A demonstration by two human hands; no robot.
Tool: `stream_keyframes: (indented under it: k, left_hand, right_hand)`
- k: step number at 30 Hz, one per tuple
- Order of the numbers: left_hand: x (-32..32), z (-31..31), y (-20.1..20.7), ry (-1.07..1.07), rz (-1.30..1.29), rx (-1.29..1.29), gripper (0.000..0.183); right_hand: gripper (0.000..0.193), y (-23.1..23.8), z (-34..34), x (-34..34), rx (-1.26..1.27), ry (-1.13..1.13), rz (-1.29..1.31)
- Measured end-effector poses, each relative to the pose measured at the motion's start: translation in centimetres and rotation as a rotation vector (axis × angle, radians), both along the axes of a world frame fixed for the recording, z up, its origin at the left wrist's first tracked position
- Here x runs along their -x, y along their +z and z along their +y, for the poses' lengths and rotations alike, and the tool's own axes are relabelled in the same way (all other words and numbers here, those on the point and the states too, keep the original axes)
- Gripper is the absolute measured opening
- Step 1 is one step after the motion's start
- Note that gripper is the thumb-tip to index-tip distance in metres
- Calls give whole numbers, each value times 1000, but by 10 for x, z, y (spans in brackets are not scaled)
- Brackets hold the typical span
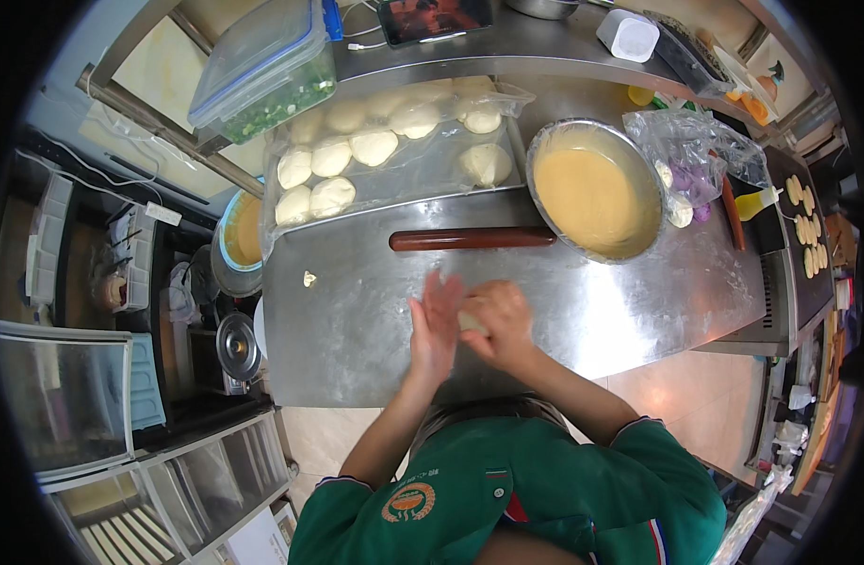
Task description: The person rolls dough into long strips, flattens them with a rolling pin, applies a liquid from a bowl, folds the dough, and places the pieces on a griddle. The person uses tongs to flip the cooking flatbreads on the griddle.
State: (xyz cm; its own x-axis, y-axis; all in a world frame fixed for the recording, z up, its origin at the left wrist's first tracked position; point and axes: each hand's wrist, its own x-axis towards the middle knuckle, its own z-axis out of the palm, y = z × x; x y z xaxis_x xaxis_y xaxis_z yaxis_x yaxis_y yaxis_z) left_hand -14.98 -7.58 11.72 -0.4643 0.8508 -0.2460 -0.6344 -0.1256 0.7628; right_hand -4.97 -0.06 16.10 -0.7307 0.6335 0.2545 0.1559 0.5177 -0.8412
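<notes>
Steel bench [342, 344] is streaked white. Left hand [436, 328] is held open, right hand [504, 322] curled around a pale lump [471, 323]. Brown rod [472, 239] is laid beyond both.

commercial kitchen, dough balls [374, 147], steel worktop [347, 330]

Left hand [436, 325] extended, motion-blurred; my right hand [501, 318] curls round 1 pale dough piece [472, 323]. Beyond, on my steel table [347, 330]: 1 brown rolling pin [472, 239], just beside 1 batter bowl [592, 135].
</notes>
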Motion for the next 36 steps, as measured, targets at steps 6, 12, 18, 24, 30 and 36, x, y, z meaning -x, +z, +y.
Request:
stream_keyframes:
  k: [6,12,18,24,30,36]
  left_hand:
    - [32,-21,-94,-245,-601,-498,63]
    - [36,-27,-92,-312,-314,-270,55]
    - [32,-20,4,-480,-788,-423,91]
    - [63,-29,-36,-59,377,399,48]
    - [51,-39,-73,-204,1249,260,37]
    - [52,1,-73,-269,1776,229,47]
  right_hand:
    - [51,4,-19,7,291,289,105]
    - [51,8,-23,16,1109,273,155]
    - [47,7,-10,16,-690,12,118]
    - [39,-56,24,35,-594,81,-308]
    - [59,-90,36,0,-587,-73,-208]
    - [59,-98,28,-9,-533,-35,-561]
